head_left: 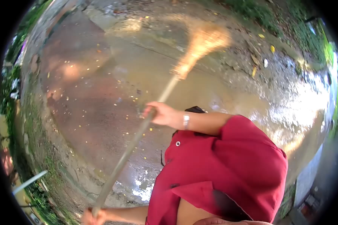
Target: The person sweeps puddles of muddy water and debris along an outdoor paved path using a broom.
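A long-handled broom (pixel 129 146) slants across the view, its pale handle rising from lower left to upper right. Its straw bristles (pixel 208 39), blurred by motion, spread over the wet, muddy ground. My right hand (pixel 160 113) is wrapped round the middle of the handle; a metal-band watch (pixel 186 120) circles that wrist. Down at the lower left, my left hand (pixel 95 216) grips the handle near its upper end, blurred and partly cut off by the frame edge.
Shallow brown water (pixel 229 88) covers part of the ground. Fallen leaves and small stones (pixel 253 60) lie by the grassy edge (pixel 259 15) at the upper right. A reddish paved patch (pixel 79 93) lies left. A pale pole (pixel 30 182) juts in at lower left.
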A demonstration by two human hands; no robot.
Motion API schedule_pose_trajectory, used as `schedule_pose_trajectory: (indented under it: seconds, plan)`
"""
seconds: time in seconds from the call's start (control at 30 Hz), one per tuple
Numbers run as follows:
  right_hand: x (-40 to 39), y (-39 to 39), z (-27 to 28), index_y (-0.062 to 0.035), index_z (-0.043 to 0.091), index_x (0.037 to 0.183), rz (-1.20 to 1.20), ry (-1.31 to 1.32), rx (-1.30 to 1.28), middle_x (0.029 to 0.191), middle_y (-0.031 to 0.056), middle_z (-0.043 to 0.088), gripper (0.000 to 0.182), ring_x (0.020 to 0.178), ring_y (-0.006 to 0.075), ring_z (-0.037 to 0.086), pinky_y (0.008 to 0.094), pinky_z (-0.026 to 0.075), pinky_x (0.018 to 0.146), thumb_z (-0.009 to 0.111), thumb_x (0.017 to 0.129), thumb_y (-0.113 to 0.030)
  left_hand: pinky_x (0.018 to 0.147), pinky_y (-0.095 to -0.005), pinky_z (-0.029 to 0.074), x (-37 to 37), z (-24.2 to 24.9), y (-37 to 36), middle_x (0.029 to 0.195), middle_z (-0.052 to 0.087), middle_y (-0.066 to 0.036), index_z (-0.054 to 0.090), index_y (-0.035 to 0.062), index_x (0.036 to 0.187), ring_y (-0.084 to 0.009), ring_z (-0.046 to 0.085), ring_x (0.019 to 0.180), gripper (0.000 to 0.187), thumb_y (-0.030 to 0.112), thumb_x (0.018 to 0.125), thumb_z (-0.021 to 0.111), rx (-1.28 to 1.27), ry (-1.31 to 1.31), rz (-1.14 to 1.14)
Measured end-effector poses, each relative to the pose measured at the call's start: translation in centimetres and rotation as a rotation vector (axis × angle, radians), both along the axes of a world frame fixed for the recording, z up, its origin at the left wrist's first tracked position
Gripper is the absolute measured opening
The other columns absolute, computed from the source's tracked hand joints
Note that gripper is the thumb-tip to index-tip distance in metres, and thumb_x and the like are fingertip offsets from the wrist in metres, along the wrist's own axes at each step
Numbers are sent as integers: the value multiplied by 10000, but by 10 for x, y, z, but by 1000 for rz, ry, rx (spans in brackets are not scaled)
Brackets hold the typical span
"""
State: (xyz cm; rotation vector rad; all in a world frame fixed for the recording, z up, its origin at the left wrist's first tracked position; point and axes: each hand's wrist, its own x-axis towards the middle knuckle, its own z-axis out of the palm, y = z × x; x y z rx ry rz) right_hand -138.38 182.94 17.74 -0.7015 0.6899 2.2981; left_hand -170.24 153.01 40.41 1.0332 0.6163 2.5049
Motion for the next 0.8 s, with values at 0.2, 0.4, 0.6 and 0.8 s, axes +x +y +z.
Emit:
schedule_pose_trajectory:
  seconds: [0.2,0.4,0.6,0.8]
  plan:
    - [121,18,-136,-92,481,706,-210,-540,-40,636,54,525,113,661,226,523,418,428,757,587,739,-70,501,-258,421,41,-116,190,625,548,3,571,78,918,-69,439,485,158,210,837,544,-439,-360,-112]
    - [242,42,-294,-159,473,596,-247,-942,-170,544,-26,480,172,525,143,496,330,382,511,452,757,-104,629,-286,350,112,-155,361,555,354,49,464,145,772,-92,369,540,136,202,874,533,-383,-381,-906]
    - [134,159,-238,-49,574,779,603,-1422,712,707,88,553,90,665,246,536,376,462,661,554,701,-89,598,-289,330,70,-138,471,540,342,28,398,128,733,-99,364,530,159,132,822,529,-571,-269,-847]
    - [-104,318,-115,-78,655,917,698,-1405,1536,922,149,590,232,880,272,561,351,466,760,627,694,-134,606,-304,389,-76,17,521,680,418,1,430,107,850,-112,408,608,129,184,833,531,-570,130,-388]
